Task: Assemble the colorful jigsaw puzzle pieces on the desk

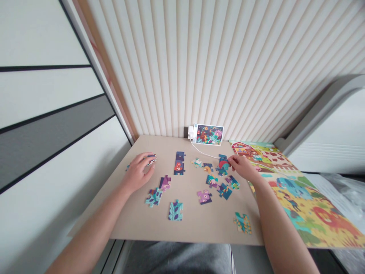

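Observation:
My left hand [138,173] is at the left of the table, thumb and fingers around jigsaw puzzle pieces [151,160] whose pale edges show; the fingers hide most of them. My right hand [242,166] pinches the edge of a dark blue puzzle piece with a red shape [224,164], among loose pieces. Two joined pieces [179,163] form an upright strip between my hands. Nearer me lie a purple piece [165,183], a teal leafy piece [154,197], another leafy piece [175,210] and a pink piece [204,196].
A picture card [209,135] leans on the ribbed wall by a white charger [191,132], its cable running toward my right hand. Assembled animal puzzles [310,201] cover the right side. A green-yellow piece [242,223] lies near the table's [131,228] front edge.

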Action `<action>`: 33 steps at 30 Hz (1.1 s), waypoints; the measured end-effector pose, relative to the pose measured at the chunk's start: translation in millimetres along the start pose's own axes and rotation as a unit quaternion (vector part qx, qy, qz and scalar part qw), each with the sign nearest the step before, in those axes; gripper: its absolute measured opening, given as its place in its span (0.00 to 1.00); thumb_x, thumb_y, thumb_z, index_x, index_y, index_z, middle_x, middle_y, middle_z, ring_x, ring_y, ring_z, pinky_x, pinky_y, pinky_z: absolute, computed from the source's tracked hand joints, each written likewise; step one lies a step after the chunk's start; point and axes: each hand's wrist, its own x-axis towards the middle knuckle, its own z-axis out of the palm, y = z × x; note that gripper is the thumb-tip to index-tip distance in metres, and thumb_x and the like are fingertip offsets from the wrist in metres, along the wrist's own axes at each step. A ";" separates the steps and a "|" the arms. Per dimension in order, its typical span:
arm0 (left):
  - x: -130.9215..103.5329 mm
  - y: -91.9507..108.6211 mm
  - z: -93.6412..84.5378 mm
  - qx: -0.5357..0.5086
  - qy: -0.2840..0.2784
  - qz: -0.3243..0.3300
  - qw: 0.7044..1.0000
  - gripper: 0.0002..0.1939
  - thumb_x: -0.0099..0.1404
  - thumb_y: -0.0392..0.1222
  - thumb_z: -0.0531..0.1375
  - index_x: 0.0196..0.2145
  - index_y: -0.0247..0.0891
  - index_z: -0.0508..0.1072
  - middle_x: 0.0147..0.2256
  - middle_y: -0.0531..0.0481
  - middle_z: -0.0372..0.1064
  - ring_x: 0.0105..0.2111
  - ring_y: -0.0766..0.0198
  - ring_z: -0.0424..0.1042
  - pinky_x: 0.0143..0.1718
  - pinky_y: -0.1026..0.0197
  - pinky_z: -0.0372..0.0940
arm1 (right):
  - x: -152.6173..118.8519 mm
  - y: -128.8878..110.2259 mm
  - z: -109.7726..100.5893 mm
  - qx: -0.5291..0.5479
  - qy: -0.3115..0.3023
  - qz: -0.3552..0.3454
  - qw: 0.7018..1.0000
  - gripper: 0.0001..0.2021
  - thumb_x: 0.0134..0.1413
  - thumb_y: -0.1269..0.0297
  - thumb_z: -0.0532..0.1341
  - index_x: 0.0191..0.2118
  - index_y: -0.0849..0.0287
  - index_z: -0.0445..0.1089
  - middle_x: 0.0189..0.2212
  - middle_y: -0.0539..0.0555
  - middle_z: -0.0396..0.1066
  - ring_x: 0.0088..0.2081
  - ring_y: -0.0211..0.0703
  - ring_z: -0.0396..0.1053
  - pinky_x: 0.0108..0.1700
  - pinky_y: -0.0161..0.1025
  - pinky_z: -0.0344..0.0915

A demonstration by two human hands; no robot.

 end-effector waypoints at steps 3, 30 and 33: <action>-0.3 18.3 5.1 -0.011 -0.041 0.047 0.998 0.15 0.70 0.43 0.54 0.51 0.45 0.73 0.57 0.46 0.67 0.59 0.53 0.65 0.64 0.47 0.59 | -2.3 -7.8 -0.5 0.025 -0.004 -0.012 1.000 0.20 0.65 0.48 0.51 0.31 0.56 0.69 0.21 0.51 0.73 0.25 0.42 0.69 0.32 0.36 0.61; -1.3 36.6 18.0 -0.039 -0.218 0.178 0.959 0.19 0.73 0.41 0.53 0.60 0.44 0.71 0.60 0.47 0.68 0.61 0.54 0.65 0.63 0.47 0.61 | -19.8 -82.5 37.0 0.182 -0.110 -0.064 0.975 0.19 0.65 0.49 0.54 0.29 0.58 0.68 0.21 0.48 0.69 0.23 0.37 0.65 0.29 0.34 0.60; -0.6 37.6 17.3 -0.044 -0.223 0.182 0.957 0.19 0.73 0.41 0.53 0.60 0.43 0.70 0.60 0.46 0.68 0.60 0.54 0.66 0.63 0.47 0.60 | -25.0 -97.0 45.2 0.216 -0.143 -0.063 0.964 0.19 0.65 0.49 0.54 0.29 0.58 0.68 0.21 0.47 0.67 0.22 0.35 0.62 0.26 0.32 0.58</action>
